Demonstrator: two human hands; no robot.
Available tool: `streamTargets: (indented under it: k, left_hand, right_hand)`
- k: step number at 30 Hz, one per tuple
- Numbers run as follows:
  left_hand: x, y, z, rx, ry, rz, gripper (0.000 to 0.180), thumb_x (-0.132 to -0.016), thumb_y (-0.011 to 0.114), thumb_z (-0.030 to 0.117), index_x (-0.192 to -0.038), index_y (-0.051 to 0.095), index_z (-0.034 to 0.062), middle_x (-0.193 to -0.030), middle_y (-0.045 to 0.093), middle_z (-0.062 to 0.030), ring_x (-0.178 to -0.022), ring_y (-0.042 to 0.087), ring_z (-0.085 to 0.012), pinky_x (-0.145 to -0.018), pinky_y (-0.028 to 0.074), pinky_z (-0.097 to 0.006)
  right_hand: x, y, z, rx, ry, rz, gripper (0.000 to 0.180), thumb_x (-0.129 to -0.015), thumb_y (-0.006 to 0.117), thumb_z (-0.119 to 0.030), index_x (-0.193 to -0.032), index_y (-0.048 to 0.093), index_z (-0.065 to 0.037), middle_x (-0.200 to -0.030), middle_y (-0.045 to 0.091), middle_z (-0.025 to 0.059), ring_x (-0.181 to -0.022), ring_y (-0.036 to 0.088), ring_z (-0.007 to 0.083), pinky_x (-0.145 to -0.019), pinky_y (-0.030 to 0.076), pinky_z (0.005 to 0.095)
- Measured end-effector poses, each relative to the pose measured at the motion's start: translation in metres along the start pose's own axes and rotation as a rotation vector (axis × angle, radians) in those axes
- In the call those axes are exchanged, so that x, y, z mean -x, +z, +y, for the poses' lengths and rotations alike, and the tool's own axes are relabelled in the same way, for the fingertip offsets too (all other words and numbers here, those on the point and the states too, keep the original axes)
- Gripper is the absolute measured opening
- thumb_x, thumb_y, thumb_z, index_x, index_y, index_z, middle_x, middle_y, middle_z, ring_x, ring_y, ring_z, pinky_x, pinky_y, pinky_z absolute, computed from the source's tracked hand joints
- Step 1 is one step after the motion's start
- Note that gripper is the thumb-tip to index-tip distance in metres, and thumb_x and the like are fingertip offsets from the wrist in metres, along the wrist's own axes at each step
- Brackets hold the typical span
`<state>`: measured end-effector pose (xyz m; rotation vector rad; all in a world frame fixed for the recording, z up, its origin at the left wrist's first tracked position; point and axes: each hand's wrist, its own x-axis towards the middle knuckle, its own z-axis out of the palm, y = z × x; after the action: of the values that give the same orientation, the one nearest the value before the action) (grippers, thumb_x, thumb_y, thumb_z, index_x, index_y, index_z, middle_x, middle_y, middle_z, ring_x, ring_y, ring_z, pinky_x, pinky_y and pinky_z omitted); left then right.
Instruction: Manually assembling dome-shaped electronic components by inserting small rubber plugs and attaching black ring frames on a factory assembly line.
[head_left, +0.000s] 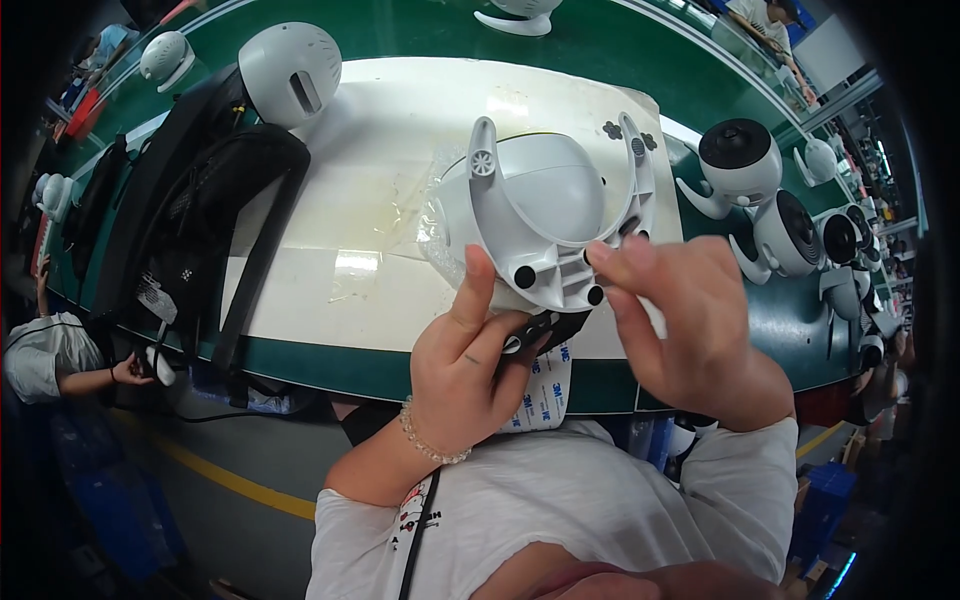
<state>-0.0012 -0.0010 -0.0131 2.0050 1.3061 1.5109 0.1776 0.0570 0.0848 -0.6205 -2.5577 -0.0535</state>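
Observation:
A white rounded device (550,190) lies on its side on the pale board, its two-armed stand (550,270) turned toward me. Round black foot pads (525,277) sit on the stand's underside. My left hand (460,370) is closed around a black sheet of pads (548,332), its thumb raised beside the stand. From that hand hangs a white backing strip (545,390) with blue print. My right hand (690,320) has its index fingertip at the stand's edge, by a black pad, with the thumb curled close below. Anything between those fingertips is hidden.
Clear plastic wrap (435,220) lies under the device on the pale board (330,210). Black bags (200,220) and another white device (290,75) stand at left. Several white devices with black fronts (740,160) crowd the right side. Other people work nearby.

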Motion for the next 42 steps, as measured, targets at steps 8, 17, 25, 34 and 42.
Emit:
streamTargets:
  k: [8, 17, 25, 34, 42]
  left_hand:
    - [0.003, 0.0, -0.004, -0.038, 0.025, -0.021, 0.021, -0.063, 0.065, -0.005, -0.083, 0.057, -0.0029, -0.134, 0.021, -0.0295, -0.066, 0.059, -0.0179, -0.063, 0.048, -0.025]
    - [0.003, -0.003, -0.009, -0.016, 0.061, -0.036, 0.02, -0.063, 0.066, -0.004, -0.081, 0.058, -0.0023, -0.135, 0.021, -0.0268, -0.065, 0.061, -0.0205, -0.06, 0.048, -0.027]
    - [0.004, 0.0, -0.01, -0.014, 0.069, -0.03, 0.02, -0.062, 0.065, -0.005, -0.08, 0.058, -0.003, -0.136, 0.02, -0.0258, -0.064, 0.061, -0.0205, -0.058, 0.048, -0.027]
    - [0.003, -0.001, -0.012, -0.042, 0.061, -0.002, 0.021, -0.062, 0.066, -0.004, -0.081, 0.058, -0.0043, -0.134, 0.024, -0.0273, -0.066, 0.062, -0.0215, -0.058, 0.048, -0.026]
    - [-0.007, -0.02, -0.003, 0.199, 0.029, -0.016, 0.021, -0.061, 0.067, -0.003, -0.08, 0.06, -0.0004, -0.126, 0.038, -0.0264, -0.071, 0.062, -0.0245, -0.061, 0.049, -0.028]
  right_hand:
    - [-0.059, 0.009, 0.019, -0.299, 0.099, 0.11, 0.011, -0.073, 0.059, -0.007, -0.083, 0.055, -0.004, -0.112, 0.043, 0.0128, -0.101, 0.044, 0.0226, -0.085, 0.034, 0.0311]
    - [-0.082, 0.025, 0.022, -0.408, 0.166, -0.052, 0.01, -0.08, 0.051, -0.014, -0.082, 0.052, -0.004, -0.114, 0.048, 0.0116, -0.105, 0.044, 0.0226, -0.09, 0.032, 0.0322]
    - [-0.074, 0.026, 0.012, -0.09, -0.022, 0.094, 0.011, -0.077, 0.053, -0.007, -0.086, 0.056, -0.002, -0.111, 0.052, 0.0125, -0.102, 0.049, 0.0257, -0.084, 0.036, 0.0345]
    - [-0.048, 0.005, 0.032, 0.074, 0.103, 0.216, 0.031, -0.073, 0.064, -0.019, -0.101, 0.058, -0.009, -0.111, 0.051, 0.0098, -0.096, 0.051, 0.0216, -0.077, 0.038, 0.0316]
    - [-0.016, 0.009, 0.064, -1.407, 0.918, -0.09, 0.021, -0.084, 0.054, -0.027, -0.093, 0.057, -0.008, -0.074, 0.056, -0.0032, -0.051, 0.041, 0.0015, -0.044, 0.031, 0.0154]
